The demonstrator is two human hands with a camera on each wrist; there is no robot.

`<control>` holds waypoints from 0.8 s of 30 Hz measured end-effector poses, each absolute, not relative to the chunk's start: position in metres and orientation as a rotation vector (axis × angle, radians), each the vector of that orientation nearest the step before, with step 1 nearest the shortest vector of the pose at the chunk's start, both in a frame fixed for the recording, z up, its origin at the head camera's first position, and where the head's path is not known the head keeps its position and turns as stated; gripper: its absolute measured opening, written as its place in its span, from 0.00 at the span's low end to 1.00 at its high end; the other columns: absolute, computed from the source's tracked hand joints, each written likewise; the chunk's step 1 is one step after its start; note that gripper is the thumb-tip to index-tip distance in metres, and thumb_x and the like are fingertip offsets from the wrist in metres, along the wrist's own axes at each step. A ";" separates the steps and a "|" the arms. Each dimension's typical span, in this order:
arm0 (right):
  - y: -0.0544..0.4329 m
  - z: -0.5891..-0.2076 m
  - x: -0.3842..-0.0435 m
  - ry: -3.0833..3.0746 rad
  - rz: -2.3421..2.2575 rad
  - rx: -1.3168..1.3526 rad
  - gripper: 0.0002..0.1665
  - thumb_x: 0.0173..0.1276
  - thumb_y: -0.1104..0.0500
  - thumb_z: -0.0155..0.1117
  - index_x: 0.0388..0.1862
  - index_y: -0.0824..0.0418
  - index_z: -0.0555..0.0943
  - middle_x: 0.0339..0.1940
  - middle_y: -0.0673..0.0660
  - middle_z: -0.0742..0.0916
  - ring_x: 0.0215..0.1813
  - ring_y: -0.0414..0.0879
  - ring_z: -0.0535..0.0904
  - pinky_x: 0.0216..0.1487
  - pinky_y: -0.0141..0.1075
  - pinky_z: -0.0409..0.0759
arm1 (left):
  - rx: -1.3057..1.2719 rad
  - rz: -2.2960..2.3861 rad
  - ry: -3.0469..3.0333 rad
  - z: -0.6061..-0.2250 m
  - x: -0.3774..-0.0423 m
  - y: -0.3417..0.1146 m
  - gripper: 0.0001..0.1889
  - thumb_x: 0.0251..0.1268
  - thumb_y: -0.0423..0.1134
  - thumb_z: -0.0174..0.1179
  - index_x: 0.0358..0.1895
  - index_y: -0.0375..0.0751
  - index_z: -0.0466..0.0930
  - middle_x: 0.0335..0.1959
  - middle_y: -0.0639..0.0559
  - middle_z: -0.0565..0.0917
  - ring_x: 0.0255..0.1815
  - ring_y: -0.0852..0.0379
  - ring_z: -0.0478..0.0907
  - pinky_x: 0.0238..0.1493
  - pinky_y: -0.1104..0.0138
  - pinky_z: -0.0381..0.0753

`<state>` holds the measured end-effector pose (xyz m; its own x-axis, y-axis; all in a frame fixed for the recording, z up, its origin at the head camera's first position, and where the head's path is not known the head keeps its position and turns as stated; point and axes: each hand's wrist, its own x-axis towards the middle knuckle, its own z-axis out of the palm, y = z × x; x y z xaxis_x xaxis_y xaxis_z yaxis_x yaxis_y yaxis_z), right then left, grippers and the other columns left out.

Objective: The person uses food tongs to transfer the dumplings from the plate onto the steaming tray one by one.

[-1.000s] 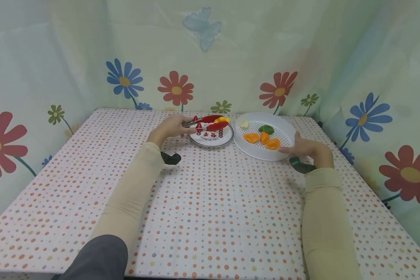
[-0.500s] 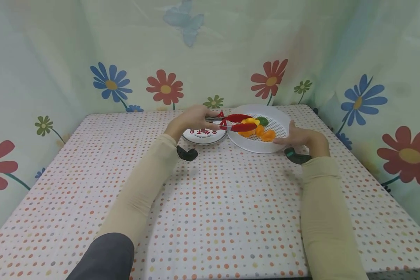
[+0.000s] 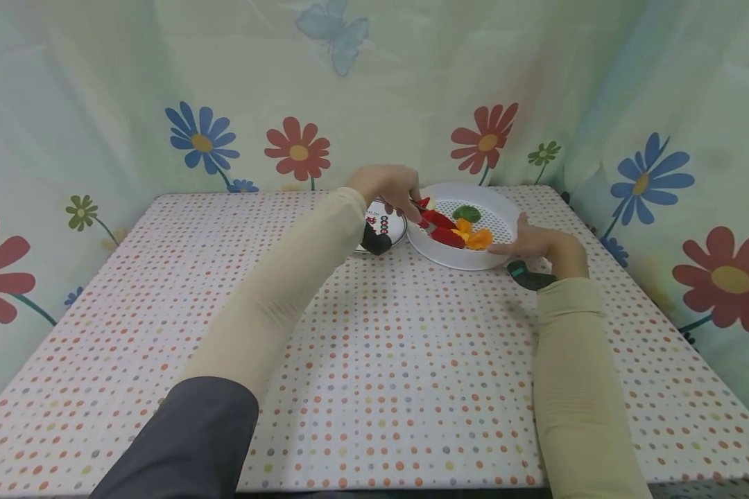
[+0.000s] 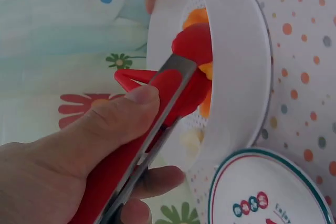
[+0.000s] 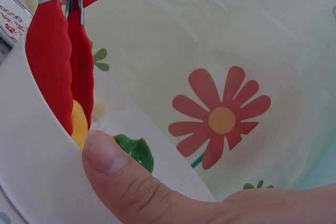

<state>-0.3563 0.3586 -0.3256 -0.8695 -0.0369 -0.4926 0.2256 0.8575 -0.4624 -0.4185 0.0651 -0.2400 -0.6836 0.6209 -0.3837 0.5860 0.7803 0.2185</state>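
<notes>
My left hand (image 3: 392,186) grips red-tipped metal tongs (image 4: 173,85), thumb on one arm and fingers under the other. The tong tips reach down inside a round white perforated basket (image 3: 452,260). Between them shows a yellow piece (image 5: 79,121), partly hidden by the red tips. My right hand (image 3: 530,241) holds the basket's right side, thumb over the rim (image 5: 107,153). In the basket lie orange pieces (image 3: 479,240), a green leafy piece (image 3: 467,213) and a pale piece (image 4: 192,139).
Left of the basket sits a white plate (image 4: 262,192) with a green and red rim and red lettering, partly covered by my left wrist in the head view. A dotted cloth (image 3: 374,388) covers the table. A flower-printed curtain (image 3: 406,90) stands behind.
My left hand has moved right from over the plate, bringing the tongs and yellow piece into the basket and tilting the tips downward. My right hand stays at the basket rim.
</notes>
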 end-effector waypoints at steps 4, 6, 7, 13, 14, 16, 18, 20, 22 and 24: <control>0.358 -0.332 -0.362 2.514 -0.753 0.142 0.86 0.47 0.28 0.67 0.65 0.61 0.08 0.73 0.75 0.33 0.70 0.74 0.35 0.65 0.72 0.37 | 0.850 0.070 2.550 -0.240 -0.416 0.073 0.17 0.57 0.54 0.65 0.46 0.50 0.85 0.42 0.48 0.84 0.34 0.56 0.79 0.37 0.70 0.76; 0.358 -0.337 -0.365 2.503 -0.767 0.148 0.87 0.46 0.28 0.68 0.65 0.60 0.08 0.73 0.74 0.33 0.70 0.74 0.35 0.65 0.72 0.37 | 0.826 0.051 2.562 -0.243 -0.417 0.073 0.18 0.56 0.55 0.65 0.47 0.51 0.84 0.43 0.50 0.84 0.38 0.55 0.81 0.38 0.69 0.76; 0.359 -0.339 -0.367 2.501 -0.767 0.152 0.87 0.45 0.28 0.68 0.65 0.60 0.08 0.73 0.74 0.33 0.70 0.74 0.35 0.65 0.72 0.37 | 0.820 0.052 2.571 -0.246 -0.417 0.072 0.20 0.56 0.56 0.65 0.49 0.51 0.83 0.44 0.50 0.83 0.39 0.54 0.82 0.39 0.69 0.77; 0.356 -0.352 -0.371 2.493 -0.755 0.156 0.87 0.44 0.27 0.68 0.66 0.61 0.10 0.73 0.74 0.33 0.70 0.73 0.34 0.66 0.71 0.36 | 0.758 0.113 2.700 -0.268 -0.422 0.053 0.36 0.48 0.64 0.66 0.58 0.46 0.75 0.47 0.54 0.78 0.42 0.54 0.82 0.42 0.64 0.78; 0.355 -0.354 -0.371 2.491 -0.751 0.144 0.87 0.45 0.27 0.68 0.67 0.62 0.10 0.73 0.74 0.33 0.70 0.73 0.34 0.66 0.71 0.35 | 0.755 0.118 2.732 -0.272 -0.422 0.048 0.38 0.48 0.65 0.66 0.60 0.46 0.75 0.50 0.53 0.78 0.45 0.55 0.80 0.45 0.64 0.78; 0.353 -0.356 -0.371 2.490 -0.743 0.121 0.86 0.47 0.27 0.66 0.67 0.63 0.11 0.73 0.74 0.33 0.71 0.73 0.34 0.66 0.71 0.34 | 0.753 0.166 2.786 -0.281 -0.421 0.034 0.43 0.46 0.66 0.66 0.65 0.47 0.71 0.53 0.53 0.78 0.48 0.56 0.77 0.49 0.63 0.78; 0.351 -0.356 -0.371 2.498 -0.727 0.099 0.85 0.48 0.27 0.65 0.67 0.65 0.12 0.73 0.74 0.33 0.72 0.72 0.33 0.66 0.70 0.34 | 0.755 0.276 2.844 -0.288 -0.416 0.016 0.46 0.46 0.67 0.65 0.69 0.48 0.66 0.52 0.53 0.78 0.49 0.56 0.75 0.51 0.63 0.77; 0.353 -0.354 -0.372 2.517 -0.692 0.097 0.85 0.47 0.25 0.64 0.67 0.65 0.12 0.72 0.75 0.32 0.72 0.73 0.32 0.67 0.70 0.35 | 0.740 0.438 2.895 -0.296 -0.410 -0.004 0.48 0.47 0.68 0.64 0.72 0.50 0.61 0.55 0.53 0.78 0.53 0.56 0.72 0.55 0.60 0.76; 0.358 -0.350 -0.374 2.532 -0.669 0.103 0.86 0.46 0.24 0.64 0.67 0.65 0.12 0.72 0.75 0.32 0.72 0.74 0.32 0.66 0.70 0.36 | 0.676 0.627 2.928 -0.305 -0.405 -0.023 0.49 0.47 0.68 0.63 0.73 0.50 0.58 0.56 0.52 0.77 0.56 0.54 0.73 0.57 0.58 0.75; 0.366 -0.346 -0.376 2.554 -0.645 0.115 0.87 0.44 0.22 0.64 0.67 0.65 0.12 0.71 0.76 0.32 0.72 0.75 0.32 0.66 0.71 0.36 | 0.594 0.746 2.973 -0.317 -0.404 -0.039 0.50 0.48 0.70 0.61 0.74 0.50 0.57 0.64 0.51 0.73 0.63 0.53 0.69 0.62 0.55 0.72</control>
<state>-0.3762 0.3659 -0.3457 -0.8715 -0.0390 -0.4889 0.1980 0.8840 -0.4234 -0.4041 -0.0389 -0.3169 -0.9274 0.3670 0.0721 0.3575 0.8134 0.4589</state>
